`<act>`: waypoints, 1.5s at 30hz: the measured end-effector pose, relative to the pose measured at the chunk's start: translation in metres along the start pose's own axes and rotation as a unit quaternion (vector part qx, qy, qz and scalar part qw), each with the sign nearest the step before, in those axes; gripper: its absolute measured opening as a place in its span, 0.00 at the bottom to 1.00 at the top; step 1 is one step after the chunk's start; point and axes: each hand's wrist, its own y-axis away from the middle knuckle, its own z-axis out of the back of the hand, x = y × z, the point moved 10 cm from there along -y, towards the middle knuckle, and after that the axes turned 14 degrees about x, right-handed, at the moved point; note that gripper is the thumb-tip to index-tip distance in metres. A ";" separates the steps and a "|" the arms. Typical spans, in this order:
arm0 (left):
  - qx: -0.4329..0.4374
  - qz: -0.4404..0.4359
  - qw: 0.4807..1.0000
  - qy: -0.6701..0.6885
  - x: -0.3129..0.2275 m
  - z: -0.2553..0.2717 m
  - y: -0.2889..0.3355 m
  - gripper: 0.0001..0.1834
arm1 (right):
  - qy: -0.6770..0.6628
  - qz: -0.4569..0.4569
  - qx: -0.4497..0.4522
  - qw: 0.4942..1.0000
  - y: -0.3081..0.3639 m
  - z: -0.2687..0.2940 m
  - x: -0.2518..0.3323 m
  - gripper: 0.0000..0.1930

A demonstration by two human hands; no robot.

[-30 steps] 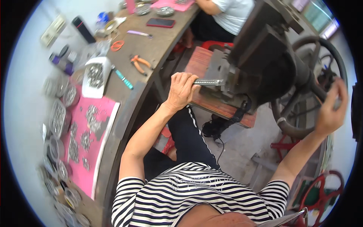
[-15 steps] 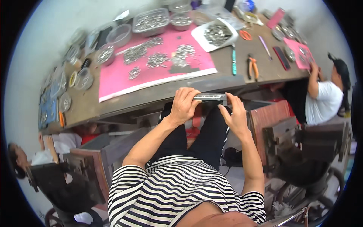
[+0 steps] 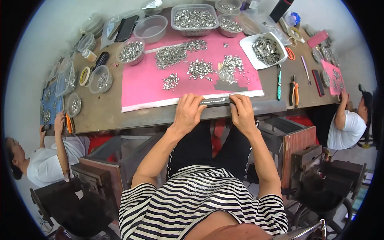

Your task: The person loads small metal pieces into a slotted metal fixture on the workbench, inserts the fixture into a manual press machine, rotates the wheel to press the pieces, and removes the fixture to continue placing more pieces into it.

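Note:
A narrow dark bar (image 3: 217, 103) with a row of small silver pieces along it lies level between my two hands, at the bench's front edge. My left hand (image 3: 187, 115) pinches its left end between thumb and fingers. At the right end, my right hand (image 3: 243, 114) closes on it the same way. Just beyond is a pink sheet (image 3: 138, 88) with a white front border. Several heaps of small silver metal pieces rest on it, the closest being a loose pile (image 3: 171, 81) and a brighter pile (image 3: 231, 69).
A white tray (image 3: 249, 51) and a clear tub (image 3: 173, 25) hold more metal pieces. Orange-handled pliers (image 3: 296, 94) and a teal-handled tool (image 3: 279, 86) lie at right. A roll of tape (image 3: 85, 76) sits at left. Co-workers sit on both sides, near dark bench machines (image 3: 310, 164).
Both hands have brought the bar forward to the bench edge, against the pink sheet's border. My right fingers have closed more on its end. The whole view has shifted.

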 end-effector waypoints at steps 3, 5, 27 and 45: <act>0.003 -0.001 1.000 0.007 -0.001 0.000 -0.007 0.15 | -0.016 -0.001 -0.012 1.000 -0.002 0.000 0.002 0.26; -0.011 0.009 0.999 -0.029 -0.002 0.005 -0.012 0.16 | 0.001 -0.006 -0.015 1.000 -0.007 -0.002 0.004 0.28; -0.236 0.108 0.933 0.248 0.026 0.040 0.082 0.17 | 0.086 0.012 -0.078 0.993 0.001 -0.012 0.001 0.27; -0.152 0.035 0.987 0.035 0.002 0.033 0.035 0.18 | -0.644 0.410 -0.127 0.633 0.034 0.167 0.177 0.13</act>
